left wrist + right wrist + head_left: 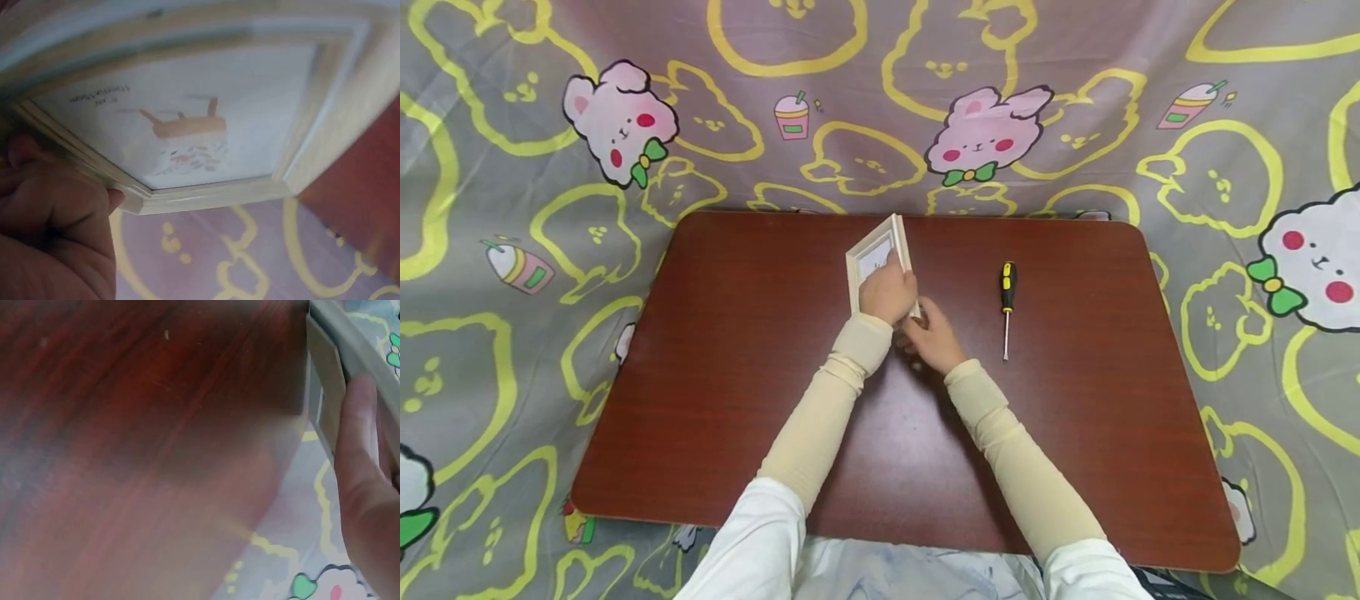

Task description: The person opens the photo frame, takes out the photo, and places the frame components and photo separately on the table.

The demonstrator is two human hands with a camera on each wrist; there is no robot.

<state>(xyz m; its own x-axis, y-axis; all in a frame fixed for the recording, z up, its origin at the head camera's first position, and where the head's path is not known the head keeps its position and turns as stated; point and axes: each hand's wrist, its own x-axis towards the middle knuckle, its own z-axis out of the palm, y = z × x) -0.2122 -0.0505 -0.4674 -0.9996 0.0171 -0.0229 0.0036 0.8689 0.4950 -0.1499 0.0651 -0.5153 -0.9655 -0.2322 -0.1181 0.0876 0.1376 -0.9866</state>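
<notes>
A light wooden picture frame (852,279) is held tilted up above the table. My left hand (887,287) grips it at its side, as the left wrist view also shows with the hand (56,231) by the border. Behind its pane is a white sheet (256,112) with a printed drawing and small text. At the lower right corner, my right hand (934,335) holds the frame with thumb and curled fingers. From the right wrist, a thin panel (328,381) stands out at the frame's back, with a digit of the right hand (369,481) against it.
A black and yellow screwdriver (1008,287) lies on the reddish-brown table (737,333), to the right of the hands, its tip toward the near edge. A patterned cloth (850,100) with cartoon rabbits hangs behind and around the table.
</notes>
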